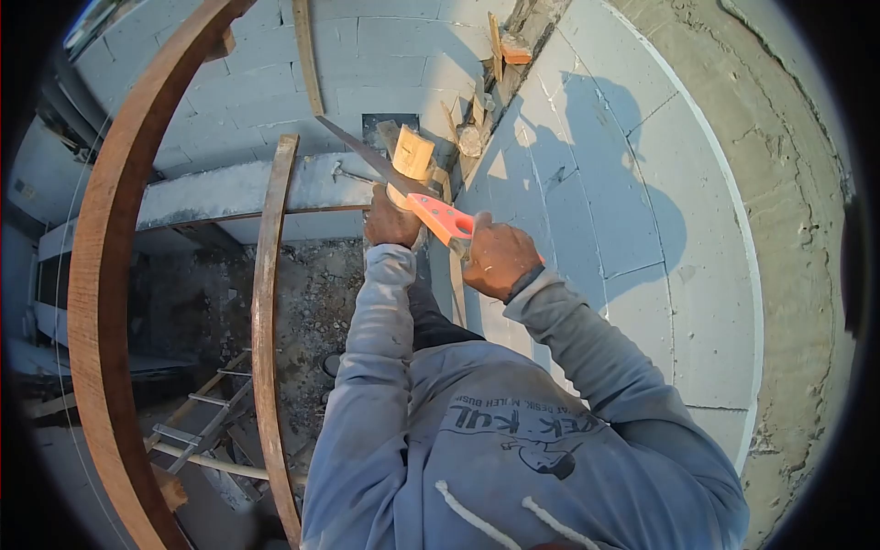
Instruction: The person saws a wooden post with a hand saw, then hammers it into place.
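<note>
The right hand has its fingers wrapped tight around the orange handle of a saw. The saw blade lies across a small wood block. The left hand grips the block from below, next to the white block wall.

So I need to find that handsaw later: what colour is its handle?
Bright orange handsaw handle, gripped by the right hand; head view.
</note>
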Action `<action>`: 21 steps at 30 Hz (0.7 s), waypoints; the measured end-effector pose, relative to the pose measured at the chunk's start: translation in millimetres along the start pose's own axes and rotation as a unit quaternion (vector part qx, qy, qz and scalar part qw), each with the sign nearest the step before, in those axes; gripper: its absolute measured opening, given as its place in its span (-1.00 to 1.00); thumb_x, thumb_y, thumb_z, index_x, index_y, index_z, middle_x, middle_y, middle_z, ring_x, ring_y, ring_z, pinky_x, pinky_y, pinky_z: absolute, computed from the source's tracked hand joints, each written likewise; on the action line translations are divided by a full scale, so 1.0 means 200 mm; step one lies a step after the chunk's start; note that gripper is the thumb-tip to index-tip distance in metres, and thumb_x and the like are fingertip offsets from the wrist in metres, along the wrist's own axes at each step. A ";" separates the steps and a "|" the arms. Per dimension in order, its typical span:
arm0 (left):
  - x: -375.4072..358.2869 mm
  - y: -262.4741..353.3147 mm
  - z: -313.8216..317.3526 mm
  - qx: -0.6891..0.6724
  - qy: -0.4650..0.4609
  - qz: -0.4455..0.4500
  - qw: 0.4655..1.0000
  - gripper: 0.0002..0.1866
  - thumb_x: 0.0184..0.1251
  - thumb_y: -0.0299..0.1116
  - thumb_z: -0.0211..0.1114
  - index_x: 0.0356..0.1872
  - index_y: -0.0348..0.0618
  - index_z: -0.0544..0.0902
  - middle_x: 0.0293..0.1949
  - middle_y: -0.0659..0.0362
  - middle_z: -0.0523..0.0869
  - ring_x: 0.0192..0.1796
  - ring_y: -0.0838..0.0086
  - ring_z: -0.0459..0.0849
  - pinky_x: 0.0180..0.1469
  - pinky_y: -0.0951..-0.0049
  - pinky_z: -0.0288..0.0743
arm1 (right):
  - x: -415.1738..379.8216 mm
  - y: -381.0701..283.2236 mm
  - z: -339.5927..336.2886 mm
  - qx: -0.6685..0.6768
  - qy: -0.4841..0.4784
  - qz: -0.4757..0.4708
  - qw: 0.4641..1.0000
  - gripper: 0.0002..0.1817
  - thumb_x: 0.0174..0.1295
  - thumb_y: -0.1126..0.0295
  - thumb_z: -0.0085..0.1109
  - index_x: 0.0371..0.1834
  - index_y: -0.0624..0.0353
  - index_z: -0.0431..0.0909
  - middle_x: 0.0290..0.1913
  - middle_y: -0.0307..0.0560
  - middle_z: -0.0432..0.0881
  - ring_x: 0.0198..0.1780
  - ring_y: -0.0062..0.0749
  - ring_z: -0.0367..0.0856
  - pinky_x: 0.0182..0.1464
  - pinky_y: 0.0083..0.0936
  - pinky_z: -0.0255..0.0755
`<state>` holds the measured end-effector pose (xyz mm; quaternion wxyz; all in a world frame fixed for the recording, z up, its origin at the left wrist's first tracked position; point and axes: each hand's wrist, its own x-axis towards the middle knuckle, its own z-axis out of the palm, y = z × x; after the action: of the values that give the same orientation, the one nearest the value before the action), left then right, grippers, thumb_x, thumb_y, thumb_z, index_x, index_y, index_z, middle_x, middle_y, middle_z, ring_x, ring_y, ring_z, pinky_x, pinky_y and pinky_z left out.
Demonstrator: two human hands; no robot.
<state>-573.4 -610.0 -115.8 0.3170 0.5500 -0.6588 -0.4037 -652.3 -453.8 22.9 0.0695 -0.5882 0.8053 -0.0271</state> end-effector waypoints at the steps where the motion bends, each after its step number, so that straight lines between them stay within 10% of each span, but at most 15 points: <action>1: -0.03 0.01 0.00 0.018 -0.013 -0.006 1.000 -0.25 -0.09 0.12 0.50 -0.02 -0.21 0.41 -0.13 -0.16 0.69 -0.05 -0.12 0.67 0.00 0.01 0.52 | -0.06 0.06 0.04 0.011 0.048 -0.037 0.998 -0.57 -0.02 0.41 0.14 -0.07 0.40 0.37 -0.48 0.18 0.61 -0.37 0.10 0.65 -0.33 -0.07 0.48; 7: 0.05 -0.06 -0.04 0.005 0.021 0.047 0.999 -0.21 -0.19 0.17 0.56 -0.11 -0.18 0.39 -0.21 -0.13 0.71 -0.09 -0.12 0.68 -0.09 0.05 0.53 | -0.73 0.30 -0.08 0.027 0.025 0.039 0.999 -0.56 -0.02 0.49 0.19 0.00 0.27 0.41 -0.53 0.13 0.62 -0.51 0.08 0.63 -0.40 -0.11 0.46; 13: 0.03 -0.03 0.02 0.035 0.004 0.013 0.999 -0.31 -0.04 0.14 0.48 -0.11 -0.16 0.37 -0.20 -0.14 0.71 -0.08 -0.13 0.66 -0.07 0.01 0.51 | 0.05 0.06 0.03 -0.021 0.004 -0.009 1.000 -0.57 -0.05 0.44 0.11 -0.09 0.46 0.35 -0.44 0.20 0.64 -0.34 0.13 0.66 -0.22 -0.10 0.52; 21: 0.06 -0.06 -0.08 0.027 -0.008 0.013 1.000 -0.25 -0.18 0.07 0.51 -0.02 -0.21 0.43 -0.12 -0.13 0.70 -0.03 -0.08 0.67 -0.01 0.03 0.53 | -0.53 0.25 -0.09 -0.027 -0.026 0.048 0.998 -0.58 -0.07 0.50 0.15 -0.08 0.32 0.35 -0.56 0.19 0.59 -0.47 0.16 0.62 -0.38 -0.04 0.48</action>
<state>-555.7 -626.2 -118.7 0.3021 0.5464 -0.6790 -0.3862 -671.2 -337.7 42.3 0.0759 -0.5514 0.8307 0.0136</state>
